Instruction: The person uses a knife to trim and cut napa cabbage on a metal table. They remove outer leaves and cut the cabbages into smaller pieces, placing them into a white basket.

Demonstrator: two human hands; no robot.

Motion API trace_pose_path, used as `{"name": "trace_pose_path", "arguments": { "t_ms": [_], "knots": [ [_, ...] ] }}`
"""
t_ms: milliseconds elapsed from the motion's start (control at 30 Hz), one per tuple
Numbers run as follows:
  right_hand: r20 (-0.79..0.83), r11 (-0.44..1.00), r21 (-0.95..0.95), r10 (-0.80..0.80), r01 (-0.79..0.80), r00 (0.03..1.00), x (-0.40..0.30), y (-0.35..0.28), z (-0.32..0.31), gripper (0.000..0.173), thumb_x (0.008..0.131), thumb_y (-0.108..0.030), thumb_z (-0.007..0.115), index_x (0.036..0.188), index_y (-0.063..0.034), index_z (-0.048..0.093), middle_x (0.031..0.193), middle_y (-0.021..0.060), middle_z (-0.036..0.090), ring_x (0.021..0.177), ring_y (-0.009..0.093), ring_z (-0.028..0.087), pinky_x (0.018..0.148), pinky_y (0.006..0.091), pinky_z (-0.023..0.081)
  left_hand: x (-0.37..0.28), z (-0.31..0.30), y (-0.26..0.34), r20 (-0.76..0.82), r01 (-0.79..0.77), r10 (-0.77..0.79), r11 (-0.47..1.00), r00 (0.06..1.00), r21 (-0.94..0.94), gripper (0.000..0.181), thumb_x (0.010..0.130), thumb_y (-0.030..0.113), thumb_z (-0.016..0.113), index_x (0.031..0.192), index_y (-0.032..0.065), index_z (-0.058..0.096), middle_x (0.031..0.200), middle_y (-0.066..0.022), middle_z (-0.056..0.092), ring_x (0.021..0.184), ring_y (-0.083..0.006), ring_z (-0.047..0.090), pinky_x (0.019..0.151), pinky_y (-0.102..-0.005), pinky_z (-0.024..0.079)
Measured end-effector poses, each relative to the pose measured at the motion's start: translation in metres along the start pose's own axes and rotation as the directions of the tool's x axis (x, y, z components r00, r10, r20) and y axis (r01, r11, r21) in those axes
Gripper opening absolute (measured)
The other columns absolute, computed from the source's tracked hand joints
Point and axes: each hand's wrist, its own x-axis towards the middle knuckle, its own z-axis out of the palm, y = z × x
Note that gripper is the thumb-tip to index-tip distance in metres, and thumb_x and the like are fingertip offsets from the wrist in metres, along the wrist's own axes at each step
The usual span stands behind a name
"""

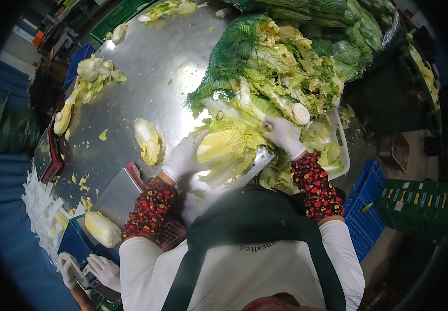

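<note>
My left hand [187,157], in a white glove, holds the side of a yellow-green napa cabbage [224,151] above the steel table. My right hand [284,134], gloved too, is closed at the cabbage's loose outer leaves. A small tool [267,125] with a round, metallic-looking end shows in that fist; the rest of it is hard to make out. Just beyond both hands, a green mesh sack [227,58] spills a heap of trimmed cabbage leaves [290,74]. One peeled napa cabbage [148,142] lies left of my left hand.
A white plastic crate [342,144] with leaves stands at my right. Full mesh sacks [348,42] lie behind the heap. Scales [117,194] sit on the left, near a cabbage [102,229] and another person's gloved hands [105,270]. Blue crates [366,210] stand at right.
</note>
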Motion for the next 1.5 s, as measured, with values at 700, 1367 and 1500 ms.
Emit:
{"name": "trace_pose_path", "arguments": {
  "t_ms": [700,1367,1500],
  "knots": [
    [-0.281,0.862,0.502,0.237,-0.068,0.93,-0.031,-0.014,0.065,0.042,0.077,-0.033,0.068,0.117,-0.0209,0.066,0.069,0.007,0.064,0.065,0.024,0.063,0.064,0.0363,0.05,-0.002,0.037,0.037,0.051,0.354,-0.368,0.836,0.929,-0.42,0.108,0.059,0.047,0.085,0.14,-0.0041,0.035,0.132,-0.0242,0.052,0.116,-0.0303,0.058,0.098,-0.0345,0.046],
    [-0.268,0.486,0.829,-0.09,0.277,0.959,-0.073,-0.111,-0.039,0.046,0.086,-0.008,0.068,0.128,0.0037,0.053,0.095,0.0036,0.064,0.058,0.003,0.049,0.048,0.0179,0.038,0.009,-0.008,0.083,-0.383,-0.388,-0.182,0.008,0.906,-0.922,0.108,0.069,0.024,0.084,0.15,0.0024,0.016,0.141,-0.0125,0.041,0.132,-0.0217,0.04,0.111,-0.0349,0.031],
    [-0.308,0.514,0.805,-0.067,0.298,0.949,-0.063,-0.093,-0.025,0.04,0.082,0.0,0.061,0.121,0.0027,0.056,0.089,0.0006,0.061,0.058,0.003,0.049,0.049,0.0182,0.038,0.016,0.001,0.082,-0.454,-0.439,-0.194,0.118,0.869,-0.891,0.11,0.067,0.024,0.086,0.15,0.0018,0.017,0.142,-0.013,0.04,0.132,-0.0215,0.039,0.112,-0.0345,0.03]
  ]
}}
